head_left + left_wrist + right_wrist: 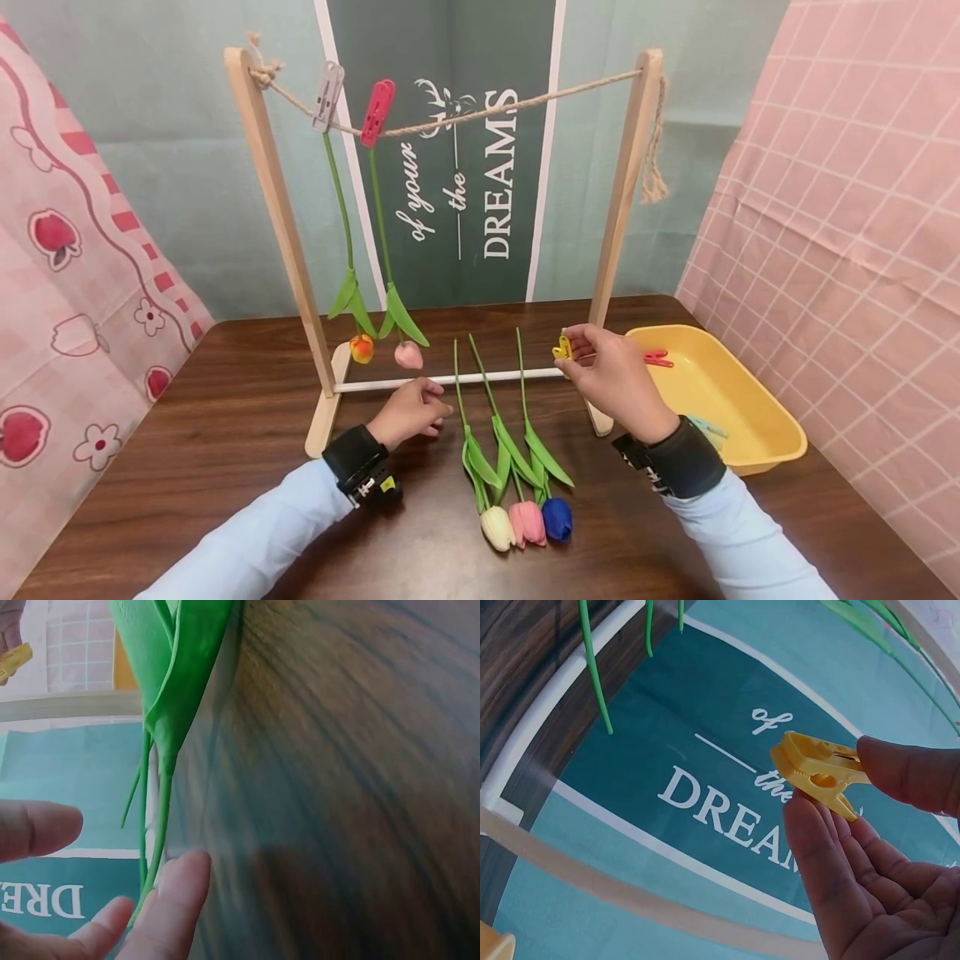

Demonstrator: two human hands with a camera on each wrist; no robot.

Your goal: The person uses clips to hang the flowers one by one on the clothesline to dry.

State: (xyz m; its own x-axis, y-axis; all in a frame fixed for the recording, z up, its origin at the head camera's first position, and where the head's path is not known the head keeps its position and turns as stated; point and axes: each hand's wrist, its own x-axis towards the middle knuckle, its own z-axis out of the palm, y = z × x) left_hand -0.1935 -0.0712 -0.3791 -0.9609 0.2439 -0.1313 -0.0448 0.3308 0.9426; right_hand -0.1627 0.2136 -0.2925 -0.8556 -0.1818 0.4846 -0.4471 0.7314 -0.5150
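Observation:
My right hand (617, 379) pinches a yellow clothespin (814, 766) between thumb and fingers, near the right post. My left hand (411, 410) is above the table, fingers apart and bent loosely, just left of the white tulip's stem (459, 383); in the left wrist view a fingertip overlaps a stem (161, 817), and contact is unclear. Side by side lie a white tulip (497, 528), a pink tulip (528, 523) and a blue tulip (557, 518). An orange tulip (362, 348) and a pale pink tulip (408, 356) hang head-down from the rope (555, 94).
A grey clothespin (328, 96) and a red clothespin (377, 112) clip the hanging stems. Wooden posts (277, 208) carry the rope; a white rod (382, 385) joins them low down. At right stands a yellow basin (757, 442) with red clothespins (657, 358) and pale blue clothespins (707, 427).

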